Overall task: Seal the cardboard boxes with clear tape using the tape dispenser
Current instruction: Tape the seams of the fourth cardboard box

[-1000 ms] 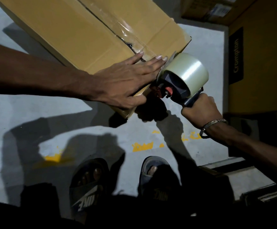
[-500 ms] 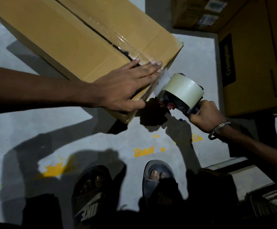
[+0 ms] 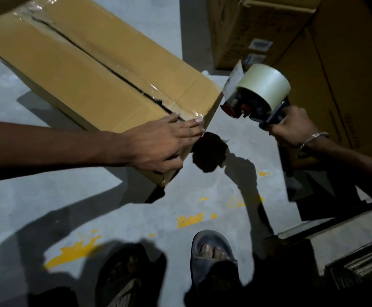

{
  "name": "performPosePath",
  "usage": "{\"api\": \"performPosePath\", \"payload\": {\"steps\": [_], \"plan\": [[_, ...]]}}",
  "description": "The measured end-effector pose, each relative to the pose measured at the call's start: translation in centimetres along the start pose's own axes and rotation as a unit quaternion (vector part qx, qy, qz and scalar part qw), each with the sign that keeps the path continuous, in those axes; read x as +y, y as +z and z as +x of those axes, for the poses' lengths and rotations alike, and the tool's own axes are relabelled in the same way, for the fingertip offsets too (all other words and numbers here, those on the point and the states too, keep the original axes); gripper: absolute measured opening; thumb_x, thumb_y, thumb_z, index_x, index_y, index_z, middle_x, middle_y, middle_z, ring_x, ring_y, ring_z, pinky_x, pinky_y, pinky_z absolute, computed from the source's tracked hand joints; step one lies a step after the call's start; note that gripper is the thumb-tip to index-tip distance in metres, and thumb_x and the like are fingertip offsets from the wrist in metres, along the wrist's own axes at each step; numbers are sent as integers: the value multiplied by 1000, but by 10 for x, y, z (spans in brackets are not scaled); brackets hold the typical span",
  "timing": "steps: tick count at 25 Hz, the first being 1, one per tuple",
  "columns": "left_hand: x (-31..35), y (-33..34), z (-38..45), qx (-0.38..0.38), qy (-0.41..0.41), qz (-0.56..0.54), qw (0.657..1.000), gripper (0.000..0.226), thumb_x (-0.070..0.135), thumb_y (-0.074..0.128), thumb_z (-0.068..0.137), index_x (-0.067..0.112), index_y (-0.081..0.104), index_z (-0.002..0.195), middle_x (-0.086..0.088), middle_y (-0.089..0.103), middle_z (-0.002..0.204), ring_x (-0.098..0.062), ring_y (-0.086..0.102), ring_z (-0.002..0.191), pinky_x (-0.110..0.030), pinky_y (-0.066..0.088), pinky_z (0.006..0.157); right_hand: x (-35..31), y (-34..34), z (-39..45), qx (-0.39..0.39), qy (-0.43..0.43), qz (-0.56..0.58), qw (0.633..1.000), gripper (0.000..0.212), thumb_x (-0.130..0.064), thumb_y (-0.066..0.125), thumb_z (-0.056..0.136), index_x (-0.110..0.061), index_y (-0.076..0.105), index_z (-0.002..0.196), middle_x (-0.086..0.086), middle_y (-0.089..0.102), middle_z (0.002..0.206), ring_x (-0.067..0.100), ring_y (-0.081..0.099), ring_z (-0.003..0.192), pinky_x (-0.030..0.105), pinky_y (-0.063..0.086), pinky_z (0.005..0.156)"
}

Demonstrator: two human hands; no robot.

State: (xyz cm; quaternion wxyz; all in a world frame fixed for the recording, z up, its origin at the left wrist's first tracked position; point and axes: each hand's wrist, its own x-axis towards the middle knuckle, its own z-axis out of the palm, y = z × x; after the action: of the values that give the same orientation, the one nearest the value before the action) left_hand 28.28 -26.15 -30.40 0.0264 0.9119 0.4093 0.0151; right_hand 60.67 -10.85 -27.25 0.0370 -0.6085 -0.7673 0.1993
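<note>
Head view: a taped cardboard box [image 3: 87, 69] on the floor [image 3: 92, 207], with the tape dispenser [image 3: 255, 93] held clear to its right.

The left hand [image 3: 163, 145] lies flat with straight fingers on the box's near right corner, pressing the end of the clear tape [image 3: 123, 69] that runs along the centre seam. The right hand [image 3: 291, 127], wearing a bracelet [image 3: 313, 139], grips the dispenser's handle, the roll raised just beside the box and not touching it. More cardboard boxes [image 3: 335, 63] stand at far right. Two feet in sandals [image 3: 211, 255] show at the near edge.
</note>
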Motion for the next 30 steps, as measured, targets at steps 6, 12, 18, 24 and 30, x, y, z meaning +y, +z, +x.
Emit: {"api": "performPosePath", "payload": {"steps": [6, 12, 18, 24, 30], "plan": [[-12, -10, -41, 16, 54, 30, 998, 55, 38, 58, 91, 5, 68, 134, -15, 59, 143, -32, 39, 151, -53, 29, 125, -74, -40, 18, 7, -15, -9, 1000, 19, -28, 74, 85, -14, 68, 73, 5, 73, 66, 13, 68, 47, 23, 53, 52], [4, -18, -21, 144, -114, -96, 978, 48, 40, 56, 98, 15, 62, 138, -8, 62, 118, -25, 61, 104, -42, 52, 89, -142, -39, 31, -37, -44, 83, 995, 15, -27, 74, 91, -14, 68, 87, 4, 73, 76, 16, 70, 53, 20, 48, 42], [-6, -6, 17, 23, -305, -11, 952, 95, 58, 66, 86, 14, 29, 162, -16, 37, 158, -34, 34, 146, -58, 30, 120, -172, 12, 56, -13, -7, 224, 975, 33, -42, 76, 89, -9, 72, 89, 3, 76, 76, 14, 74, 58, 22, 54, 46], [2, 7, 19, 16, -309, -44, 950, 97, 42, 69, 90, 14, 16, 166, -15, 18, 168, -33, 12, 159, -73, 17, 122, -169, 36, 68, -134, 14, 329, 935, 36, -37, 80, 83, -16, 75, 111, 0, 78, 104, 19, 75, 96, 44, 60, 86], [10, 8, 6, 18, -265, -34, 964, 91, 34, 62, 90, 9, 18, 166, -21, 17, 170, -35, 10, 160, -75, 14, 121, -163, 52, 55, -106, 48, 360, 926, 37, -44, 79, 73, -21, 79, 102, -5, 80, 97, 20, 77, 92, 37, 59, 69]]}}
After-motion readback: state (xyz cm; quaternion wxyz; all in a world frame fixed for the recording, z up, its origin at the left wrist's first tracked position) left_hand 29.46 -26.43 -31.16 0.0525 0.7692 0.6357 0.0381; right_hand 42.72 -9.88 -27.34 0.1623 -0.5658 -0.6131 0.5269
